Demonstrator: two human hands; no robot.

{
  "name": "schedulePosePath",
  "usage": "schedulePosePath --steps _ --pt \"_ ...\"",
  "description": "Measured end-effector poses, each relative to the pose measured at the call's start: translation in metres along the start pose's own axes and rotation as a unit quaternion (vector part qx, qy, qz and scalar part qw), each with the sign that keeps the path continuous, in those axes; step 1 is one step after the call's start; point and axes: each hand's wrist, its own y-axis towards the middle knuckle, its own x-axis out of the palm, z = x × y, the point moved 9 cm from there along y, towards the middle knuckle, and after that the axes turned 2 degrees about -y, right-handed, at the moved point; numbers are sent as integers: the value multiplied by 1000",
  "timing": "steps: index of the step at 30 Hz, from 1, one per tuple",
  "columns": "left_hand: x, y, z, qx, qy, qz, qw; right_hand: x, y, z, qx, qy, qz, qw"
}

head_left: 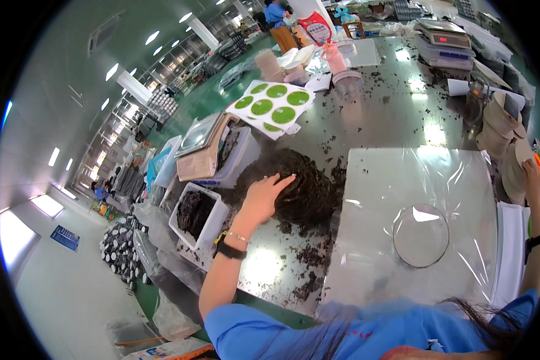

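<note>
Left hand (262, 197): fingers spread on leaf mound (309, 201)
Right hand (531, 172): at paper stack (512, 173), fingers unclear
Crumbs (309, 286): could soil film (372, 222) if brushed

Shiny grey worktable (393, 123), strewn with dark flakes (309, 257): on its top are supported a dark leafy mound (306, 192), a white tub (216, 220), a sheet of green-dotted labels (276, 103) and clear plastic film (366, 240)

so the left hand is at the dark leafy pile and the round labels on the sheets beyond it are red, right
Not red: the head view shows those round labels are green. The left hand is at the dark leafy pile.
</note>
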Motion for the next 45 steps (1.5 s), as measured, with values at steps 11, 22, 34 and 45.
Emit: schedulePosePath --steps 11,22,34,45 --pt "-25 -53 9 -27 -219 42 974 -156 -39 -325 -176 290 218 915" --pt "-10 -25 -5 -92 4 154 984 -113 -132 -448 -223 402 -86 884" --pt "-82 22 41 -54 226 280 932 -126 -110 -384 -72 456 -41 886" --pt "6 32 374 275 -109 267 917 -6 -74 -365 172 648 -215 710"
